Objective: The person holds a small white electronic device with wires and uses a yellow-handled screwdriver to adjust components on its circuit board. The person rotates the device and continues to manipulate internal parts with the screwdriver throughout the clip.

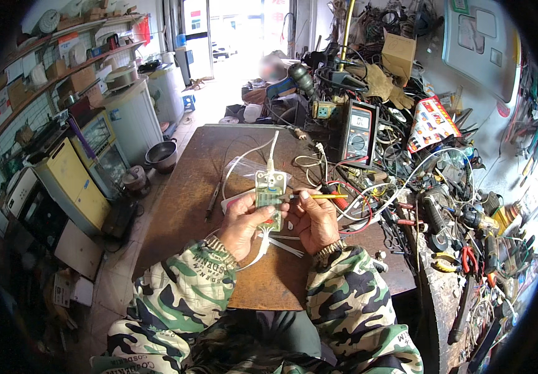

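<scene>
Over the middle of the brown wooden table, my left hand (241, 225) grips an opened pale plastic casing (270, 177) with a greenish board or panel inside. A white cable (273, 151) leaves its far end, and several white wires (265, 235) come out of the near end. My right hand (313, 217) is closed on a thin tool with a yellow shaft (328, 196), pinched between thumb and fingers. The tool lies level across the casing's right edge; its kind and tip are too small to make out. Clear plastic wrapping (250, 167) lies behind the casing.
A multimeter (359, 132) stands at the table's far right, its red and black leads trailing nearby. Tangled cables and hand tools, including red-handled pliers (470, 258), crowd the right side. A thin probe-like tool (211, 202) lies left on the table (175, 206). A dark pot (161, 154) sits beyond.
</scene>
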Motion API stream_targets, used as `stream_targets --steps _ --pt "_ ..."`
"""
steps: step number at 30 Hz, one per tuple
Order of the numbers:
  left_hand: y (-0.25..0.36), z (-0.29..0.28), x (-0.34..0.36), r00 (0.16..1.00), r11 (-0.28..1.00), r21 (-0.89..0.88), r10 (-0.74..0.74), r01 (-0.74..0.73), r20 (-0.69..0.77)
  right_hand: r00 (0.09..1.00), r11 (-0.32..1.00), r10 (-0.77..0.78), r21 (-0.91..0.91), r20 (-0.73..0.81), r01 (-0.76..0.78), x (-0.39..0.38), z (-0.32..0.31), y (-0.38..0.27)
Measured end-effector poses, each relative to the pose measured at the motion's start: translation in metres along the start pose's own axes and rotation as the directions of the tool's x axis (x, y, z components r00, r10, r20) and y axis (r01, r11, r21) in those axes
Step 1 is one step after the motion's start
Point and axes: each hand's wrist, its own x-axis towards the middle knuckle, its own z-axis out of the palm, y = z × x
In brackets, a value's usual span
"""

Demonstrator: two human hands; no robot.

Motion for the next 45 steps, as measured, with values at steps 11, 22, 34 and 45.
stream_targets --steps 11,22,34,45 --pt "-0.014 -0.006 0.005 0.991 0.991 -0.025 0.132 -0.133 -0.03 1.0 0.997 0.001 -0.074 0.016 0.0 0.003 0.0 -0.003" --pt "-0.019 -0.007 0.007 0.984 0.987 0.013 0.164 -0.163 -0.065 1.0 0.992 0.013 -0.124 -0.001 -0.013 0.003 -0.006 0.0" --pt "-0.015 -0.005 0.005 0.985 0.986 -0.001 0.164 -0.164 -0.059 1.0 0.994 0.022 -0.111 -0.01 -0.023 0.004 -0.007 0.002" --pt "-0.019 -0.005 0.005 0.982 0.985 0.014 0.172 -0.171 -0.072 1.0 0.996 -0.016 -0.09 -0.014 0.015 0.004 -0.008 0.006"
